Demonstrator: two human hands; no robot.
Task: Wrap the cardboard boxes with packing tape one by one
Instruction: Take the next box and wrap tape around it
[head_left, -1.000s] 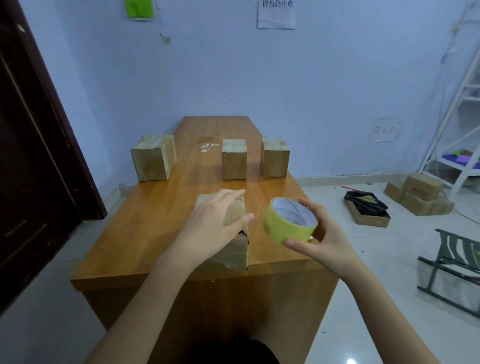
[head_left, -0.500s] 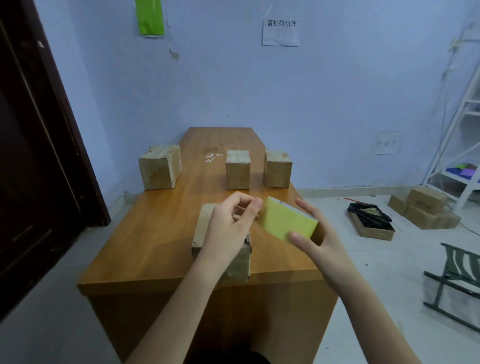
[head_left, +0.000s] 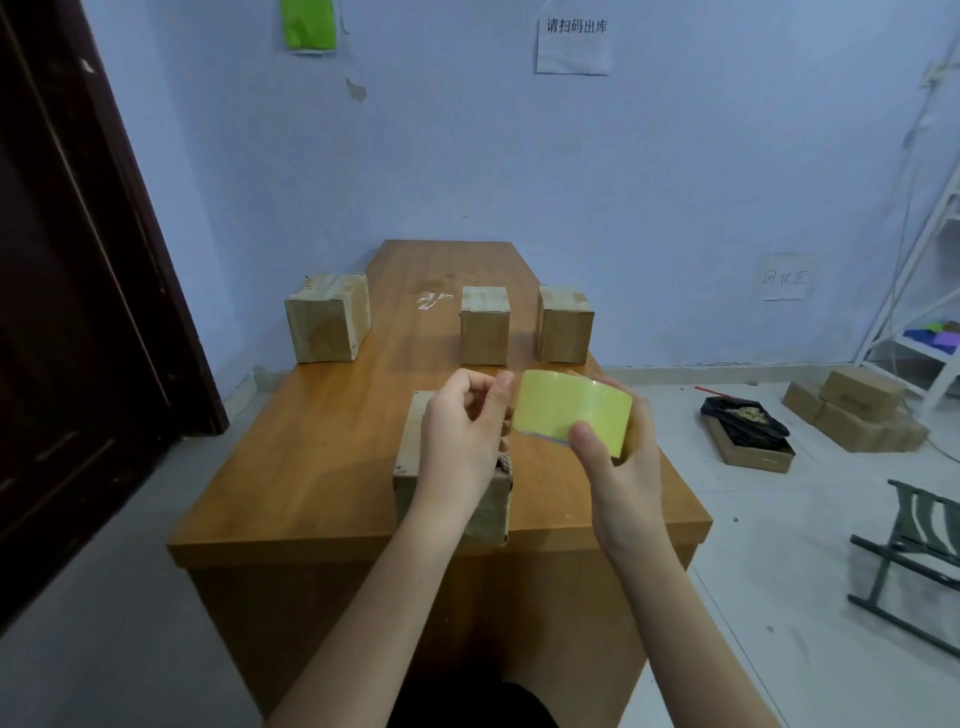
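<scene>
Over the near box: I see both hands raised above the small brown cardboard box (head_left: 451, 499) at the front edge of the orange wooden table (head_left: 322, 467).
Right hand (head_left: 613, 457): closed round the yellow roll of packing tape (head_left: 571, 415), now turned side-on to me.
Left hand (head_left: 462, 436): has left the box top; thumb and forefinger pinch at the roll's edge.
Meaning: I judge tape-end pickup under way; wrapping not begun.
Remaining: three brown cardboard boxes (head_left: 484, 325) stand farther back.

Bare forearms, no sleeves (hands (head_left: 462, 441) ungloved), dark garment (head_left: 467, 706) below.
</scene>
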